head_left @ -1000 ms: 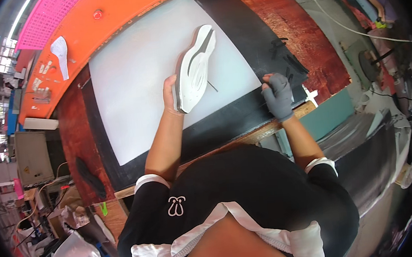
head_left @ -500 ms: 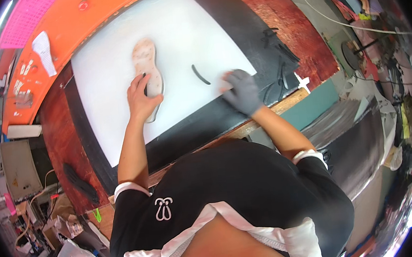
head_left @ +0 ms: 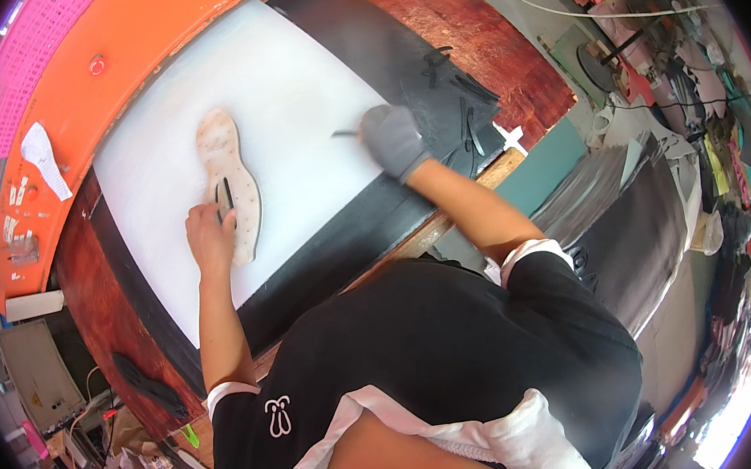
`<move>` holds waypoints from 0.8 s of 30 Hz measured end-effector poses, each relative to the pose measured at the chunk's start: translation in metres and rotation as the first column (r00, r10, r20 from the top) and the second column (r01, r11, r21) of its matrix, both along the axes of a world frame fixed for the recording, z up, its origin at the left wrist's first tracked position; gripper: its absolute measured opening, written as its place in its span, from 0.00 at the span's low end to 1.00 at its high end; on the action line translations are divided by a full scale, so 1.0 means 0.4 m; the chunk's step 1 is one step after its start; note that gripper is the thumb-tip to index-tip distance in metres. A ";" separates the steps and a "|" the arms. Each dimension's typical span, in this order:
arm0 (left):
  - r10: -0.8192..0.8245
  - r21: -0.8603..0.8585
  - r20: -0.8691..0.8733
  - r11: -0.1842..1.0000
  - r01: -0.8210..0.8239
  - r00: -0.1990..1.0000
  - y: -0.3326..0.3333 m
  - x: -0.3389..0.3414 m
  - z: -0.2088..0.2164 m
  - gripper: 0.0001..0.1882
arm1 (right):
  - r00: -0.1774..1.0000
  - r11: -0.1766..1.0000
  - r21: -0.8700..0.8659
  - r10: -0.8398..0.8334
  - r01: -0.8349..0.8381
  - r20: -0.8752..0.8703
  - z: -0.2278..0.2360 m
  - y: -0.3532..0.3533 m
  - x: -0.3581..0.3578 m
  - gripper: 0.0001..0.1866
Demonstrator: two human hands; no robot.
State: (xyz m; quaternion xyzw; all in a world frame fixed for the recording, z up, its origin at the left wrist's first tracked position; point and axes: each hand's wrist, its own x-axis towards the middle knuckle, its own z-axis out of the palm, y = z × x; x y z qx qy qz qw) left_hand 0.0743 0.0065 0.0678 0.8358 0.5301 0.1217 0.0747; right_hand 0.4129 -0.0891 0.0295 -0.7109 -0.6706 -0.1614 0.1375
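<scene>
Left hand point(head_left: 209, 240), fingers bent at the sole's lower left edge, grip on it unclear, sits lower along it than half a second ago. Sole point(head_left: 219, 150) lies flat on the white board point(head_left: 291, 81), tilted up a second ago: pale pinkish, waisted, dotted, dark narrow marks mid-length. Strip point(head_left: 344, 134), bare earlier, now meets gloved right hand point(head_left: 392, 142), fingers curled, blurred; cannot tell if gripping.
</scene>
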 end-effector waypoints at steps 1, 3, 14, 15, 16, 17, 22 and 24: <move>-0.014 0.011 -0.039 1.000 0.015 0.999 0.000 0.002 0.008 0.17 | 0.992 0.993 -0.044 -0.112 0.109 -0.056 0.005 -0.011 0.059 0.07; -0.021 0.000 -0.095 1.000 0.021 0.995 0.002 0.014 0.026 0.13 | 0.968 0.963 0.210 -0.125 0.171 -0.219 0.018 -0.047 0.177 0.09; 0.105 -0.269 -0.232 0.949 -0.167 0.967 0.068 -0.015 0.070 0.14 | 0.889 0.955 0.064 -0.243 0.290 -0.389 -0.007 -0.229 0.277 0.17; 0.147 -0.308 -0.152 0.933 -0.188 0.977 0.070 -0.041 0.075 0.15 | 0.890 0.968 0.063 -0.195 0.241 -0.413 -0.004 -0.252 0.250 0.15; 0.190 -0.351 -0.074 0.914 -0.204 0.979 0.067 -0.065 0.076 0.15 | 0.894 0.973 0.096 -0.153 0.211 -0.420 -0.004 -0.264 0.219 0.13; 0.228 -0.326 0.005 0.921 -0.214 0.974 0.054 -0.083 0.071 0.19 | 0.896 0.978 0.116 -0.105 0.171 -0.432 0.001 -0.278 0.194 0.12; 0.237 -0.265 0.213 0.948 -0.177 0.948 -0.035 -0.058 0.030 0.41 | 0.827 0.978 0.197 0.058 0.064 -0.558 0.034 -0.262 0.085 0.10; 0.149 -0.173 0.057 0.975 -0.137 0.987 -0.058 -0.004 0.022 0.47 | 0.844 0.980 0.197 0.116 -0.012 -0.524 0.045 -0.237 0.043 0.11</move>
